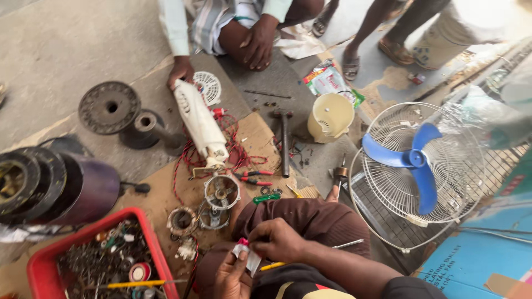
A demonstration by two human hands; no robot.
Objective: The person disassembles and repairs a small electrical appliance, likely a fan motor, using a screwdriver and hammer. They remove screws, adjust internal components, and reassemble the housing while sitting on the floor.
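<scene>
Cluttered workshop floor [66, 50], both hands [277, 239] pinching small white pink-tipped part [245, 254]

Blue-bladed fan [417, 166], red tray [41, 260]

Both hands, left hand [231, 277] and right hand [275, 239], pinch a small white part [247, 256] at lower centre; blue-bladed fan [417, 166] at right

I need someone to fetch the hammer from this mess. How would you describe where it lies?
Start from the blue-bladed fan grille at right, then go left past the cream plastic cover. The hammer lies on the floor beside the cardboard sheet, the only long dark metal bar there.
</scene>
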